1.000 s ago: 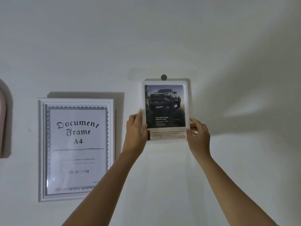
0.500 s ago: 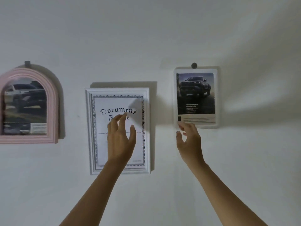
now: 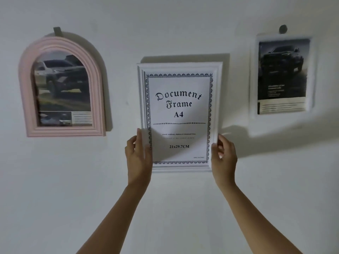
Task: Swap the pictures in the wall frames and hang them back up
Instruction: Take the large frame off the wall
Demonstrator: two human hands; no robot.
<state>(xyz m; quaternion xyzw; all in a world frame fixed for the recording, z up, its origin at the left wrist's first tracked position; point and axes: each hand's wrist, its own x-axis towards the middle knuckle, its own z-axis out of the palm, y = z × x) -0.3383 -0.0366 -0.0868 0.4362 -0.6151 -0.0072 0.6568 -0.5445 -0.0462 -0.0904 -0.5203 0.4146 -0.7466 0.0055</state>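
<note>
White painted wall (image 3: 174,24) fills my feed from edge to edge in dim light, with soft shadows falling to the right of the things on it. The white document frame (image 3: 179,67) sits in the middle of my view, flat to the wall or very near it. Its long axis runs up and down, its face is turned to me, and the printed sheet (image 3: 178,107) in it reads upright, "Document Frame A4". I cannot see what it hangs from, since its top hides that spot. Well to the left of the document frame, and a little higher, hangs a pink arched frame (image 3: 26,98) with a car picture (image 3: 63,83) in it, under a grey hook (image 3: 57,31). Well to the right of the document frame, also higher, hangs a small white frame (image 3: 254,76) with a dark car advert (image 3: 282,74), under a round peg (image 3: 283,28); that part of the feed is blurred. Both arms reach up from below the document frame. The left hand (image 3: 139,156) holds its lower left edge, fingers (image 3: 138,136) lying up along the side and the thumb across the front moulding. The right hand (image 3: 224,158) holds the lower right edge at about the same height, fingers (image 3: 219,143) curled round the side.
</note>
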